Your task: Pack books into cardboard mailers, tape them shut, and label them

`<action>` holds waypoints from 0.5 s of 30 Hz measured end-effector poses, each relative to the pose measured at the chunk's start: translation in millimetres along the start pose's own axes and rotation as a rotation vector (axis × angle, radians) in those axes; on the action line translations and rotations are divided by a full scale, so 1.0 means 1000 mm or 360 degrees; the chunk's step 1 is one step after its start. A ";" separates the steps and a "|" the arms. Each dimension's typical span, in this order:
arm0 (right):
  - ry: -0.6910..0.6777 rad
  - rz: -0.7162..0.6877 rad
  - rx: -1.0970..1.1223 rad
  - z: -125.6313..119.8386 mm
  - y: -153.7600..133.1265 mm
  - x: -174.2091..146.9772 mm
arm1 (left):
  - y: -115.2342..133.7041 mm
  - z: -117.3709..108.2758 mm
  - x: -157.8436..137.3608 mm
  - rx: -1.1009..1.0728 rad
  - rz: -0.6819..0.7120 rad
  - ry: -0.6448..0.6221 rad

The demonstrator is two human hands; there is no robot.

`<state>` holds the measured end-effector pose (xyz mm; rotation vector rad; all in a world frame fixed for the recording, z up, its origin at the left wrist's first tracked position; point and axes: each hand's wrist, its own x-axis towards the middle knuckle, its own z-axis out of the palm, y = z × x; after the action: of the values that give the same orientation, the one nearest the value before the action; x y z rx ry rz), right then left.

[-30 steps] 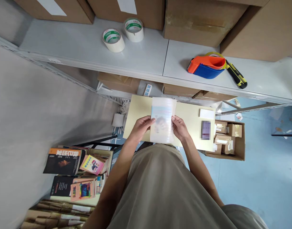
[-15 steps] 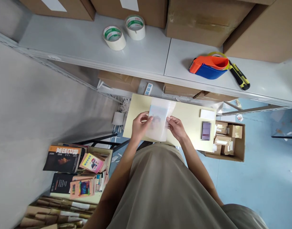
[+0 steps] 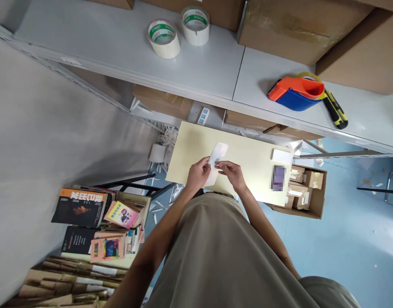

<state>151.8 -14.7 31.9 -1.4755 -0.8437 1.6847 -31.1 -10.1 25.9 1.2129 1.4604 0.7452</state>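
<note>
A thin book in a cloudy, see-through sleeve (image 3: 219, 150) is held over the pale yellow table (image 3: 247, 154), tilted so that it looks narrow. Bluish print shows faintly through the sleeve. My left hand (image 3: 198, 174) is closed on its left edge, thumb on the near face. On the opposite side, my right hand (image 3: 232, 174) pinches it with thumb and forefinger near the middle. The fingers behind the book are hidden.
A white box (image 3: 282, 155) and a blurred purple item (image 3: 278, 178) lie at the table's right end. Tape rolls (image 3: 164, 39), a tape dispenser (image 3: 295, 94) and a cutter (image 3: 335, 110) sit on the shelf above. Stacked books (image 3: 81, 207) stand left, a carton of parcels (image 3: 318, 196) right.
The sleeved book has turned from facing me broadly to a narrow, slanted view. My right hand has shifted left across it, closer to my left hand. The camera view has moved slightly.
</note>
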 end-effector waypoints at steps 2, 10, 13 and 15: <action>0.0068 -0.0007 -0.0072 -0.003 0.001 0.004 | -0.015 -0.011 0.008 -0.0292 -0.0134 -0.0006; -0.0045 0.0127 -0.0117 0.011 -0.001 0.024 | -0.051 -0.079 0.022 -0.0784 -0.0538 0.0120; -0.0223 0.0205 -0.0083 0.036 0.008 0.041 | -0.066 -0.100 0.030 -0.0744 -0.0568 0.0107; -0.0244 0.0233 -0.0088 0.054 0.019 0.056 | -0.081 -0.110 0.041 -0.0670 -0.0578 0.0112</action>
<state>92.0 22.7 -6.1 -1.4905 -0.8879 1.9162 -156.9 21.1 -32.6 0.5878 1.4365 0.7968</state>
